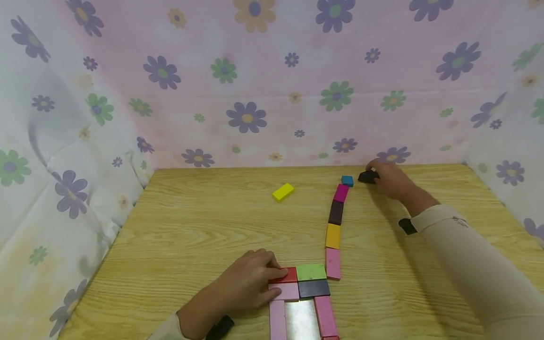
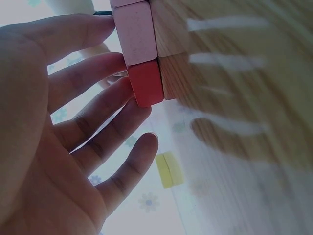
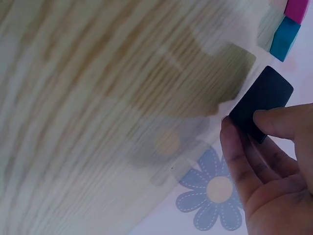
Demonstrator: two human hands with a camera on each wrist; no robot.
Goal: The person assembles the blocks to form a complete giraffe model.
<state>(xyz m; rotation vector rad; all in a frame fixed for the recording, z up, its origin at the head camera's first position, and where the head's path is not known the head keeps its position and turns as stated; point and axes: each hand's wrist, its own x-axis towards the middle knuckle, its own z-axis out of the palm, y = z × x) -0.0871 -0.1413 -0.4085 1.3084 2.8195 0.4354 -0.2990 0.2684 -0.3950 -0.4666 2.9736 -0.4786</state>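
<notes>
In the head view my right hand is at the back of the table, pinching a black block between thumb and fingers. Left of that block lies a small blue block, at the far end of a curved row with a magenta block, a dark brown block, an orange block and a pink block. At the front, my left hand touches the side of a red block and a light pink block with extended fingers.
A yellow block lies alone left of the row. Beside the red block are a green block and a dark grey block. Pink blocks run toward the front edge. Flowered cloth walls the back and sides.
</notes>
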